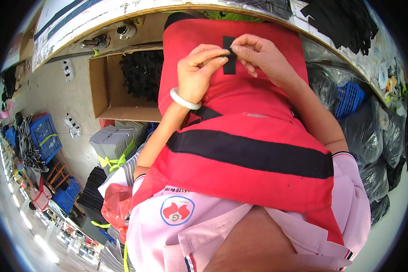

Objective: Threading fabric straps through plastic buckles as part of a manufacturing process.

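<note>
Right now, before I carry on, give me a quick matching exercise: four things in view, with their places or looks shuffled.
1. black strip
2. bangle
3. cardboard box
4. apron

A. red, with a black band
B. brown, with black pieces inside
C. at the fingertips of the left hand and right hand
D. whitish, around the left wrist

Pairs: 1-C, 2-D, 3-B, 4-A
</note>
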Demonstrator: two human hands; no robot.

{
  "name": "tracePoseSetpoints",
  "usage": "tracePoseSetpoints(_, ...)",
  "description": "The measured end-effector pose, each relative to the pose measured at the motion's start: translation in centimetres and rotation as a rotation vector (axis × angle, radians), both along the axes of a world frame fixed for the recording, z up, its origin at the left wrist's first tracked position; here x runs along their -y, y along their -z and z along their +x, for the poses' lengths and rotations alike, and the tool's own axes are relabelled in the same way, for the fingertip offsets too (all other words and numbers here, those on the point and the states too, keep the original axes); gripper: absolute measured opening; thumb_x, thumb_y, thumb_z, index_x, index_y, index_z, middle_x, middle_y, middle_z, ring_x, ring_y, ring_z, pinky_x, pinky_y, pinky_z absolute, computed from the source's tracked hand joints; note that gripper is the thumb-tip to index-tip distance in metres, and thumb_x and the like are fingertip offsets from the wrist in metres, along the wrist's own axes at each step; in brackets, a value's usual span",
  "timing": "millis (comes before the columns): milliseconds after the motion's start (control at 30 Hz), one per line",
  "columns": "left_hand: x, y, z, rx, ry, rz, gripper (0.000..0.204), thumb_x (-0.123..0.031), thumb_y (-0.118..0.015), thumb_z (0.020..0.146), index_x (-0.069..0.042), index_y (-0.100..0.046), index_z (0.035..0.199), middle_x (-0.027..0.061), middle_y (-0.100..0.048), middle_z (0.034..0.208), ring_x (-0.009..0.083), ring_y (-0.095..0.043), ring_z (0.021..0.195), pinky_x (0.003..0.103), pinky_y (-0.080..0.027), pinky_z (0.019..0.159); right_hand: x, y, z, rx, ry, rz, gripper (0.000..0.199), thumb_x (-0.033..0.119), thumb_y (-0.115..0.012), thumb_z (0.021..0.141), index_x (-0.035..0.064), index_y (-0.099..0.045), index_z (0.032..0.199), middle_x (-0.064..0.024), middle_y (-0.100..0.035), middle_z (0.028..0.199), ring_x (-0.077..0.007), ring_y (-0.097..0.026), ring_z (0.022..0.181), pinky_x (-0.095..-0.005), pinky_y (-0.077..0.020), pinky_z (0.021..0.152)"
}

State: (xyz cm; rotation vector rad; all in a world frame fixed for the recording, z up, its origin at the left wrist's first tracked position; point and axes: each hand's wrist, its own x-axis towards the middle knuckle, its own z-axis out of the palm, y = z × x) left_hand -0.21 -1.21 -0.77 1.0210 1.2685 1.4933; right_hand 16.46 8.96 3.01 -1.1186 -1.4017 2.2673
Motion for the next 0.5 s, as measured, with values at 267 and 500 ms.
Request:
tracePoseSetpoints(267,0.8,-1.4,-0.2,-0.010,0.060,-0.023,0.022,0.011,-0.068,0.077,-0.001,-0.073,0.095,0.0028,-0.058,0.100,0.0088,-0.057,0.083,0.020,-0.047,0.069,-0.4,0.6,0.4,0.000,0.048,0.380,0.015,0.018,-0.066,0.091,0.0034,-0.065,0.093,0.0007,-0.061,0.081,-0.0047,-0.056,0.072,-0.0192,-0.0462,0.063)
tracePoseSetpoints(500,1.2,-1.2,-0.7,-0.019,0.099,-0.003,0.020,0.011,-0.067,0.078,0.000,-0.072,0.094,0.0039,-0.058,0.100,0.0107,-0.058,0.085,0.020,-0.048,0.072,-0.3,0.8,-0.1,-0.098,0.052,0.329,0.013,0.009,-0.068,0.087,0.0034,-0.060,0.096,-0.0001,-0.062,0.087,-0.0055,-0.058,0.078,-0.0208,-0.0483,0.070)
